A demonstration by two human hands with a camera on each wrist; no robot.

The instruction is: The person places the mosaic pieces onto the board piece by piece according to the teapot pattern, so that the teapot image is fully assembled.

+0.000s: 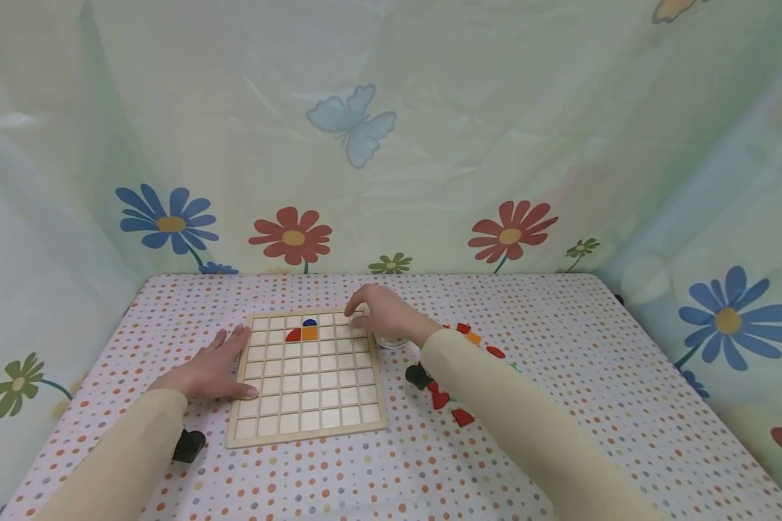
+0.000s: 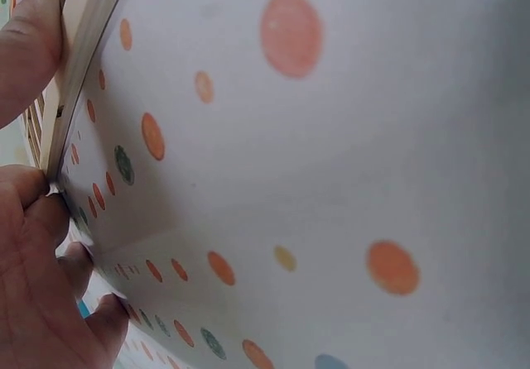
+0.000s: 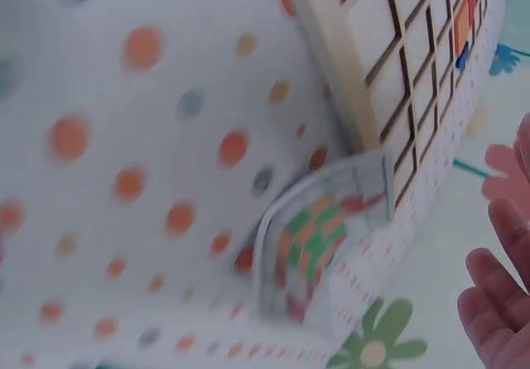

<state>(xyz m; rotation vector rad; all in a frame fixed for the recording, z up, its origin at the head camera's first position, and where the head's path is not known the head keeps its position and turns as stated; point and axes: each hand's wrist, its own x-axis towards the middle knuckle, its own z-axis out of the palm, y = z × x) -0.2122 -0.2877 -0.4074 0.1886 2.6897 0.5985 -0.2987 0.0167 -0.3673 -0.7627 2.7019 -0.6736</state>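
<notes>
A light wooden grid board [image 1: 300,382] lies on the table. In its upper cells sit a red quarter-round piece [image 1: 292,335], an orange square [image 1: 309,333] and a blue half-round piece [image 1: 309,323]. My left hand [image 1: 210,367] rests at the board's left side, fingers spread on the cloth and thumb on the frame. My right hand [image 1: 387,313] hovers over the board's far right corner, fingers loosely bent, with nothing visible between them. Beside that corner, a pale thing with a green, orange and red pattern [image 3: 319,241] shows in the right wrist view, blurred.
Loose red pieces [image 1: 462,417], an orange piece [image 1: 473,338] and other small pieces lie right of the board, partly behind the right forearm. Black wrist-worn devices show at the left wrist [image 1: 188,446] and right wrist [image 1: 419,376]. A flowered curtain [image 1: 404,181] hangs behind the dotted table.
</notes>
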